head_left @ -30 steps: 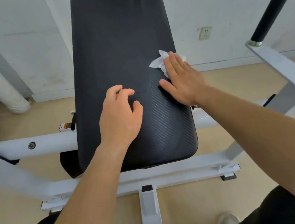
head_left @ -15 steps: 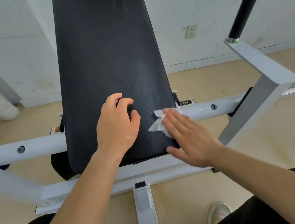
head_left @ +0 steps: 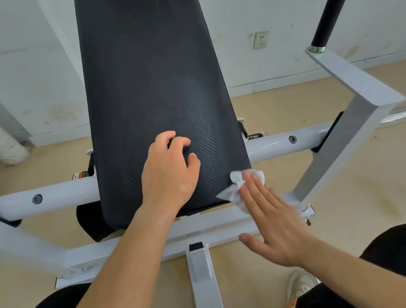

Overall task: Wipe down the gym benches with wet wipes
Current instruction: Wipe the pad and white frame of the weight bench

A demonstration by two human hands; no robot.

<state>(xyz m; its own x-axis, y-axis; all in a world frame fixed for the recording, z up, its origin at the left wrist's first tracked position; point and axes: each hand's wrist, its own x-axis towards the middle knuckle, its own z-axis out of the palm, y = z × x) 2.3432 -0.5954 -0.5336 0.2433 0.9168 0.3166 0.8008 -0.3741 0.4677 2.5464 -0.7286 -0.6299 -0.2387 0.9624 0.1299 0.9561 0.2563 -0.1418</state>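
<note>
The black bench pad (head_left: pixel 152 82) sloped up toward the wall on a white frame (head_left: pixel 46 195). The left hand (head_left: pixel 171 174) rested on the pad's lower part, its fingers (head_left: pixel 179 141) loosely bent, tips against the textured cover, holding nothing. The right hand (head_left: pixel 277 227) lay flat and spread, thumb out to the side, its straight fingers pressing a crumpled white wipe (head_left: pixel 233 191) against the pad's lower right corner, where the wipe overlapped the edge and the frame below. A black-gripped handle (head_left: pixel 328 11) rose at the right. A wall socket (head_left: pixel 260 39) sat low on the wall, and a shoe (head_left: pixel 300 294) showed on the beige floor (head_left: pixel 361 210).
</note>
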